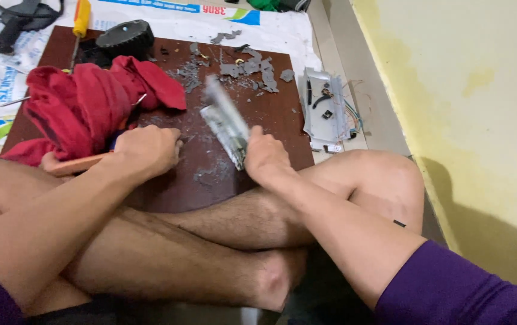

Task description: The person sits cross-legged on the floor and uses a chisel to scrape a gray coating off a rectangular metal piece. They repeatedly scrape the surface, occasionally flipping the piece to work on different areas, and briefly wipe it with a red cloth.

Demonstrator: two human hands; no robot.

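Right hand (pixel 264 157) fingers grip a blurred grey panel (pixel 225 122), left hand (pixel 147 149) is closed on the brown board (pixel 210 192); broken grey pieces (pixel 249 69) already lie at upper centre.

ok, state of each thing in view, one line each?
right hand: shut on flat grey part, blurred
grey part: held tilted above board
left hand: fisted, resting on board; contents hidden
board: flat, strewn with grey fragments
red cloth: crumpled on board
wheel: lying at board's far edge
white panel: opened, wires exposed
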